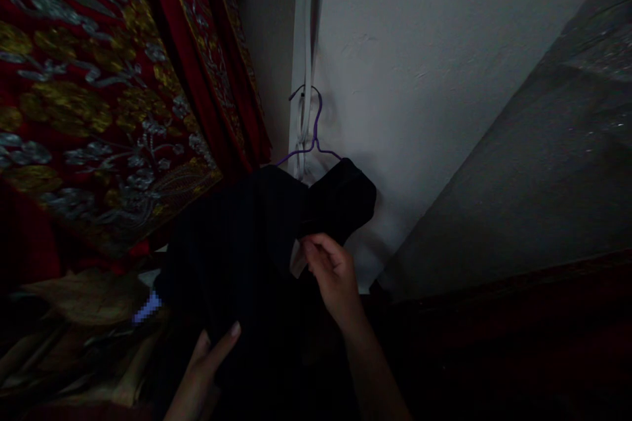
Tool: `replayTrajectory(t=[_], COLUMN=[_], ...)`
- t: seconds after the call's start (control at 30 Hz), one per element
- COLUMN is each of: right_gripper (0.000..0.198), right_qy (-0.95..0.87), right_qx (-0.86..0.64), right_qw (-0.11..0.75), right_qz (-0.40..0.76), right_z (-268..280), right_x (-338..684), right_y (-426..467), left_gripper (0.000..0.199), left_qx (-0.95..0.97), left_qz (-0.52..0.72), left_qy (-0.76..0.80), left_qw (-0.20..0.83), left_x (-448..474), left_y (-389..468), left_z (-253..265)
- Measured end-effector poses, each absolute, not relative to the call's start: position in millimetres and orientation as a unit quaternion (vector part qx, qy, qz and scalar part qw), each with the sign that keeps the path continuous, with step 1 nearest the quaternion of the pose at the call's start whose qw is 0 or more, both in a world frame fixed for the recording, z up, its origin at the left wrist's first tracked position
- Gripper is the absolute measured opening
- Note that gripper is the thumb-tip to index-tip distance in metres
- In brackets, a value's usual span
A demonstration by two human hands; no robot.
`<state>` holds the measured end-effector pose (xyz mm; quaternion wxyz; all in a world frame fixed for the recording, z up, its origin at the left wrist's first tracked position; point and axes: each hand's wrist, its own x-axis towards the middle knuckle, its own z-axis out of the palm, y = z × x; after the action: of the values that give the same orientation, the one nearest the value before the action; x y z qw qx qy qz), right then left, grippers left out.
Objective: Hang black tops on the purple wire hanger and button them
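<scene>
A dark, nearly black garment (247, 243) hangs from a thin purple wire hanger (316, 135) against the wall. My right hand (333, 270) is closed in a pinch at the garment's front opening, on a small pale tag (297, 259). My left hand (207, 362) is lower down on the garment, its thumb lying over the cloth and its other fingers partly hidden in the dark folds. Deep shadow hides most of the garment's detail.
Red cloth with gold and silver embroidery (74, 99) hangs at the left. Pale straps (307, 46) run down the white wall (419, 66) by the hanger's hook. A greyish, shiny sheet (533, 164) slants across the right. Dim clutter (83, 299) lies at lower left.
</scene>
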<state>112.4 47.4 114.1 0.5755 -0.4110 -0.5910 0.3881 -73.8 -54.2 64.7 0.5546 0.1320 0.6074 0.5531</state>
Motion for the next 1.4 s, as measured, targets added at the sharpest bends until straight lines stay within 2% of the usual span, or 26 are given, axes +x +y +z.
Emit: replayTrajectory(t=[0.07, 0.17, 0.27, 0.4, 0.57, 0.77, 0.87, 0.93, 1.03, 1.1, 1.2, 1.27, 1.3, 1.33, 1.4], right_gripper=[0.025, 0.023, 0.030, 0.048, 0.058, 0.040, 0.026, 0.025, 0.043, 0.060, 0.067, 0.059, 0.054, 0.049, 0.043], right_qy=[-0.618, -0.652, -0.680, -0.712, -0.655, -0.509, -0.534, -0.584, -0.637, -0.639, -0.623, -0.616, -0.613, -0.612, -0.615], right_qx=[-0.396, -0.378, -0.376, -0.339, -0.411, -0.502, -0.501, -0.478, -0.427, -0.436, -0.482, -0.484, -0.477, -0.468, -0.450], right_qw=[0.541, 0.537, 0.510, 0.436, 0.471, 0.571, 0.556, 0.517, 0.453, 0.442, 0.473, 0.494, 0.504, 0.510, 0.512], right_qz=[0.411, 0.379, 0.368, 0.434, 0.424, 0.403, 0.393, 0.403, 0.456, 0.453, 0.395, 0.378, 0.378, 0.382, 0.396], right_z=[114, 103, 93, 88, 86, 90, 94, 98, 103, 101, 91, 85, 83, 82, 83], right_x=[107, 103, 106, 117, 137, 143, 139, 137, 139, 143, 146, 143, 140, 137, 131], right_y=[46, 36, 20, 5, -2, -6, -6, -5, -6, -9, -14, -17, -18, -20, -22], left_gripper=[0.044, 0.050, 0.051, 0.051, 0.059, 0.059, 0.056, 0.054, 0.056, 0.064, 0.077, 0.066, 0.054, 0.042, 0.030], left_qx=[0.111, 0.092, 0.072, 0.070, 0.072, 0.109, 0.115, 0.117, 0.142, 0.183, 0.255, 0.322, 0.377, 0.443, 0.538], left_qz=[0.549, 0.548, 0.554, 0.556, 0.550, 0.551, 0.542, 0.550, 0.581, 0.624, 0.712, 0.719, 0.705, 0.679, 0.633], left_qy=[0.611, 0.612, 0.604, 0.599, 0.606, 0.610, 0.623, 0.628, 0.631, 0.640, 0.641, 0.615, 0.600, 0.585, 0.545], left_qw=[0.559, 0.562, 0.568, 0.573, 0.570, 0.559, 0.551, 0.538, 0.494, 0.409, 0.130, -0.005, -0.012, 0.021, 0.112], left_x=[-74, -74, -74, -75, -79, -76, -70, -70, -77, -80, -72, -54, -42, -30, -9], left_y=[-55, -56, -58, -60, -61, -58, -57, -56, -48, -41, -36, -37, -38, -38, -36], left_z=[66, 69, 70, 69, 67, 71, 70, 66, 54, 45, 29, 20, 16, 12, 9])
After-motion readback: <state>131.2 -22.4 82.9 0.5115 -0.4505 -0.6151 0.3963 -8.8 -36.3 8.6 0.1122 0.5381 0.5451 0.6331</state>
